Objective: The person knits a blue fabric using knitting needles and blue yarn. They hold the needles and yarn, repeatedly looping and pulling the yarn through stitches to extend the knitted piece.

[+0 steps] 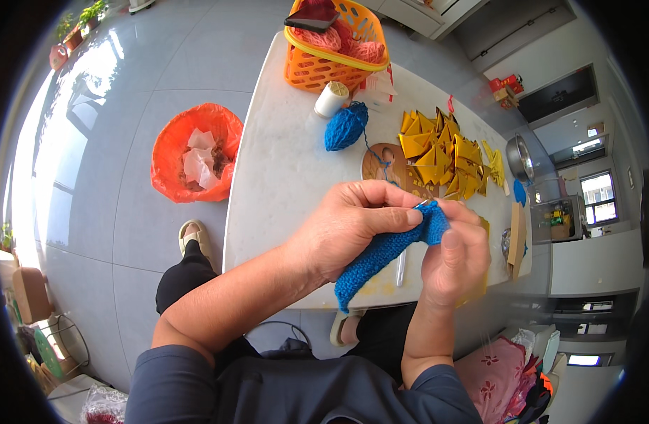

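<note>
A strip of blue knitting (380, 257) hangs between both hands above the table. My left hand (356, 222) pinches its upper edge between thumb and fingers, beside the tip of a knitting needle (421, 203). My right hand (459, 246) holds the right end of the knitting, its fingers curled around the top edge; what lies inside them is partly hidden. A pale needle or stick (401, 268) points down behind the strip. Blue yarn runs from the work up to a blue yarn ball (346, 126) on the white table (271, 175).
Beyond the yarn ball stand a white thread spool (332, 99) and an orange plastic basket (313, 74) of pink yarn. Folded gold paper pieces (441, 153) lie at the right, near a metal bowl (519, 157). A red-lined bin (168, 153) stands left of the table.
</note>
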Demonstrator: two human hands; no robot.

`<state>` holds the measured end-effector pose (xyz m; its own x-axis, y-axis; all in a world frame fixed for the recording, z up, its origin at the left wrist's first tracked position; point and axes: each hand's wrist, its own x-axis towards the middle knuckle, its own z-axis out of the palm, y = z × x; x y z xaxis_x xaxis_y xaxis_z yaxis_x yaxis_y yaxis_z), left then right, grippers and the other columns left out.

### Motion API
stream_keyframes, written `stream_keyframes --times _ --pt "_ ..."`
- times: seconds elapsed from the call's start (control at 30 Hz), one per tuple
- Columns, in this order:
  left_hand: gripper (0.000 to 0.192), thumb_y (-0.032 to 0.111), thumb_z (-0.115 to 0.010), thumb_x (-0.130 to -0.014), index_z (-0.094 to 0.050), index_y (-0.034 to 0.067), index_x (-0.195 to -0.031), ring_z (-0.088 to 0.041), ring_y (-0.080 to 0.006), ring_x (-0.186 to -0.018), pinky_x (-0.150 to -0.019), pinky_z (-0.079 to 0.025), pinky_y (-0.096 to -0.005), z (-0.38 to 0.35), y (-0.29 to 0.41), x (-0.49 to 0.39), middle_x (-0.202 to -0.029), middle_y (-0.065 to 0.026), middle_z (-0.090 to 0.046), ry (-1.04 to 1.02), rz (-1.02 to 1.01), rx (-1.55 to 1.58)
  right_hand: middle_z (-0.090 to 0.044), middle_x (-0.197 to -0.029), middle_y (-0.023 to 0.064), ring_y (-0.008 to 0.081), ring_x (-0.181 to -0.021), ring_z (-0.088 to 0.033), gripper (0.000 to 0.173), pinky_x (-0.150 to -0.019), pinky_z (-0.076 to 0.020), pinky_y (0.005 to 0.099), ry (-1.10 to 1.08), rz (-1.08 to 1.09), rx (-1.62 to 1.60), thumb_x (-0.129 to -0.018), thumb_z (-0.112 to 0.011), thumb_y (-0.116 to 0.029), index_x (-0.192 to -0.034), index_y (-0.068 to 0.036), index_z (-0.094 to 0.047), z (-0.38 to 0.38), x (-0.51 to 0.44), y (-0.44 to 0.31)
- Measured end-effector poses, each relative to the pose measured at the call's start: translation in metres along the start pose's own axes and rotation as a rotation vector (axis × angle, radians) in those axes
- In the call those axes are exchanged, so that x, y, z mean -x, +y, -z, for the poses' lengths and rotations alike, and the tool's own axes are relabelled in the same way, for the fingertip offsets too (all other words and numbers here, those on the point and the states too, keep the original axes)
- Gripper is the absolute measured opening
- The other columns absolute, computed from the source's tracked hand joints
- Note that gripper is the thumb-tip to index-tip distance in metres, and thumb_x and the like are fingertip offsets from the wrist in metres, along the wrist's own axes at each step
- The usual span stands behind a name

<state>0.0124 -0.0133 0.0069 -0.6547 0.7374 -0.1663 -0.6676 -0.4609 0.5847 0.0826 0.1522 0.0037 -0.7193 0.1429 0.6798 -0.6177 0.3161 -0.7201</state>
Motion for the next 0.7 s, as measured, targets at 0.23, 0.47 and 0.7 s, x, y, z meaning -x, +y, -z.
stream_keyframes --times 0.23,0.47,0.7 --pt "0.012 0.002 -0.067 -0.086 -0.069 0.000 -0.098 -0.067 -0.0135 -0.082 -0.076 -0.055 -0.0254 -0.005 0.006 0.006 -0.092 -0.0080 -0.070 0.015 -0.023 -0.005 -0.067 -0.105 0.0216 0.0270 -0.094 -0.062 0.011 -0.089 -0.0450 0.0384 -0.170 0.075 0.113 -0.088 -0.064 -0.006 -0.091 0.002 -0.058 0.011 -0.012 -0.011" --pt "0.011 0.004 -0.066 -0.088 -0.068 0.001 -0.098 -0.065 -0.0114 -0.081 -0.075 -0.054 -0.0240 -0.011 0.005 0.015 -0.092 -0.0070 -0.070 0.066 -0.091 -0.057 -0.067 -0.104 0.0229 0.0267 -0.084 -0.062 0.009 -0.079 -0.0487 0.0358 -0.230 0.138 0.340 -0.087 -0.062 -0.001 -0.094 0.003 -0.059 0.007 -0.013 -0.027" --pt "0.009 0.007 -0.065 -0.090 -0.066 0.000 -0.096 -0.061 -0.0078 -0.078 -0.071 -0.051 -0.0221 -0.013 -0.001 0.015 -0.089 -0.0042 -0.067 0.087 -0.166 -0.056 -0.064 -0.110 0.0254 0.0310 -0.087 -0.062 0.016 -0.076 -0.0515 0.0376 -0.271 0.221 0.483 -0.086 -0.060 0.005 -0.102 0.005 -0.055 0.000 -0.010 -0.030"
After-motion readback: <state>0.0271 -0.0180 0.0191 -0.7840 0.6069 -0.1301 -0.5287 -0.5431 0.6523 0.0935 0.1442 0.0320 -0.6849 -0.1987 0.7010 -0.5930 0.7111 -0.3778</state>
